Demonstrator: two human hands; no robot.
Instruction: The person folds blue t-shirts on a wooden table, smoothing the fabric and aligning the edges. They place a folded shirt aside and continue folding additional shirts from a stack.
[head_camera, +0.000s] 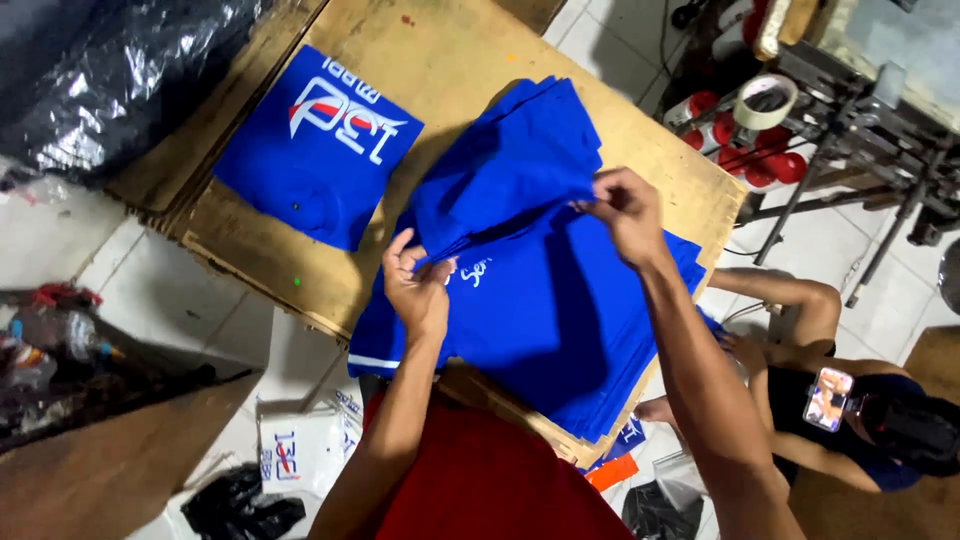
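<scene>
My left hand (417, 281) pinches the near edge of a blue shirt (510, 175) that is partly folded over. My right hand (622, 211) grips the same shirt at its right edge, holding the fabric lifted. Under it lies a stack of blue shirts (560, 330) on a wooden board table (460, 50). One folded blue shirt (318, 148) with a white and red print lies apart at the table's far left.
Another person (850, 420) sits on the floor at the right with a phone. A roll of tape (765, 100) and red spools sit by a metal frame at top right. Black plastic bags lie at top left; white printed bags on the floor.
</scene>
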